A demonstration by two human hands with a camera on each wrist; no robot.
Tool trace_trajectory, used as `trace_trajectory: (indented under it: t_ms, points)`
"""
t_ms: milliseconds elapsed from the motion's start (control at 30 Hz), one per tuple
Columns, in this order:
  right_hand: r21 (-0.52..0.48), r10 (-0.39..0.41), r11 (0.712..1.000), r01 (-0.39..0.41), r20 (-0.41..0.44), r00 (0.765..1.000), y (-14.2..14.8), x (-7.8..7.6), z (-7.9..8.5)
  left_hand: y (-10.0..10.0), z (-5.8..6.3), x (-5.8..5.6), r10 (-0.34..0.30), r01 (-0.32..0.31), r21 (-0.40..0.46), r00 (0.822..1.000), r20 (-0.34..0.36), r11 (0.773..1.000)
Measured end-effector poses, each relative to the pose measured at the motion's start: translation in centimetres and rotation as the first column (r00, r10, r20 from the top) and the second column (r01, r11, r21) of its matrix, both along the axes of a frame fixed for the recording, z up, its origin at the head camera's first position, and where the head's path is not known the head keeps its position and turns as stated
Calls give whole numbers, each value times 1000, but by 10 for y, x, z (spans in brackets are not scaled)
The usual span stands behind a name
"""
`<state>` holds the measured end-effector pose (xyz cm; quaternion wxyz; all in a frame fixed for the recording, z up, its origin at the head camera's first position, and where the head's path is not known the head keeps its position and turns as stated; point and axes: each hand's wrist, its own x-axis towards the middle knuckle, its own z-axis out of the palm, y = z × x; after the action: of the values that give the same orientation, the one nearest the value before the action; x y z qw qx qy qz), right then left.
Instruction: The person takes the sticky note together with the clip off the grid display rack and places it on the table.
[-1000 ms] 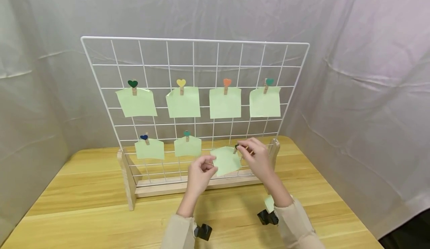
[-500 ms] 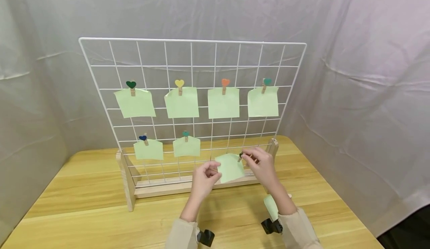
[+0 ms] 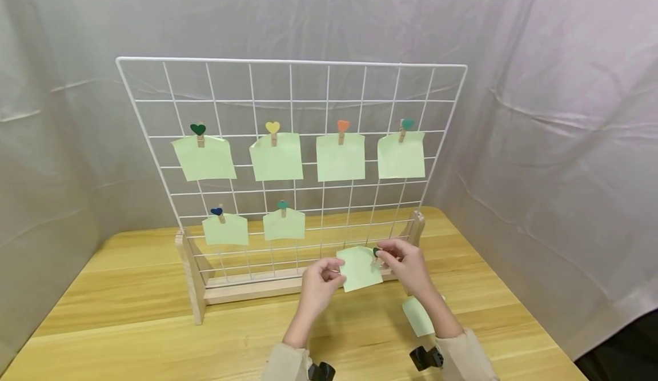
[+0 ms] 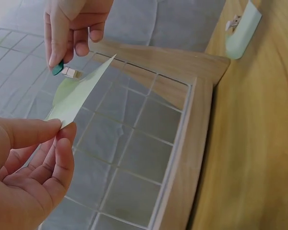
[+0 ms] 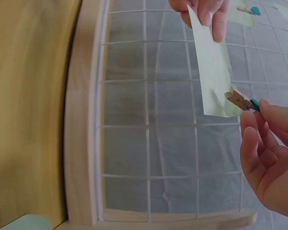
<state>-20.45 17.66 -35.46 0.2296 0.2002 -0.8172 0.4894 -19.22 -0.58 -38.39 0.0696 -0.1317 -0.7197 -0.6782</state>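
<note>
My left hand [image 3: 320,281] pinches the left edge of a pale green paper note [image 3: 358,269] between thumb and fingers. At the note's upper right, my right hand [image 3: 409,265] pinches a small wooden clothespin [image 5: 237,99] by its green heart end. The clothespin's tip meets the note's edge in the right wrist view; whether it clamps the paper I cannot tell. Both hands are in front of the lower right part of a white wire grid [image 3: 292,60]. Similar notes hang there from heart clothespins, including a note with an orange heart [image 3: 341,158] and one with a blue heart [image 3: 226,231].
A wooden stand [image 3: 247,294] holds the grid upright on the wood-grain table [image 3: 128,347]. Another curled green note [image 3: 418,317] lies near my right forearm, with a clothespin [image 4: 234,21] at it in the left wrist view. Grey cloth [image 3: 555,169] surrounds the table.
Both hands, with the note and clothespin, have moved down and to the right, nearer to me. More of the curled note on the table shows. The hanging notes keep their places on the grid.
</note>
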Motion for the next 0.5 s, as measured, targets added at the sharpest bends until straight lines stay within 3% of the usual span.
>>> trace_trajectory:
  t_ms: [167, 267, 400, 500]
  points:
    - [-25, 27, 999, -26, 60, 998, 15, -10, -22, 4, -18, -8, -15, 15, 3, 1000, 1, 1000]
    - [-12, 31, 999, -29, 141, 990, 24, -13, -34, 7, -31, -15, -17, 17, -23, 1000, -6, 1000]
    - [-27, 35, 999, -29, 278, 960, 31, -13, -42, 9, -41, -19, -10, 9, -62, 1000, -13, 998]
    - [-39, 36, 999, -24, 353, 935, 36, -14, -48, 9, -40, -18, -16, 15, -57, 1000, -20, 998]
